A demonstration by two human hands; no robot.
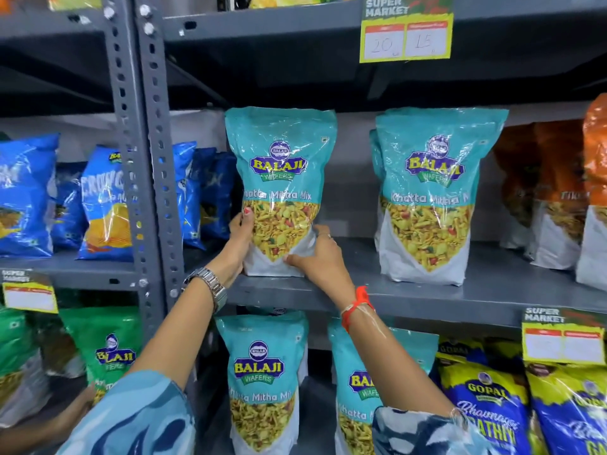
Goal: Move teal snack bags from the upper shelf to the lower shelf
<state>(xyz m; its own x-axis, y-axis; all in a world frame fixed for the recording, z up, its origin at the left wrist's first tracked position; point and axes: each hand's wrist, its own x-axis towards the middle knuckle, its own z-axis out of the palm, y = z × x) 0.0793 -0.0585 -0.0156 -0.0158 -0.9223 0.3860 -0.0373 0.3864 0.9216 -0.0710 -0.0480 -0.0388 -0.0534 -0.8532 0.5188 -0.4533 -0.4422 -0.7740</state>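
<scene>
A teal snack bag [279,178] stands upright at the left of the upper shelf [410,298]. My left hand [239,239] grips its lower left edge. My right hand [317,257] holds its lower right corner. Further right on the same shelf stands a second teal bag [430,195], with another partly hidden behind it. On the lower shelf, under my arms, two teal bags stand side by side: one [262,379] fully in view, the other [358,385] partly covered by my right forearm.
Blue chip bags [101,205] fill the bay to the left, beyond the grey upright post [147,159]. Orange bags [558,192] stand at the right of the upper shelf. Green bags [108,353] and blue-yellow bags [486,405] flank the lower teal ones. Price tags [405,34] hang from the shelf edges.
</scene>
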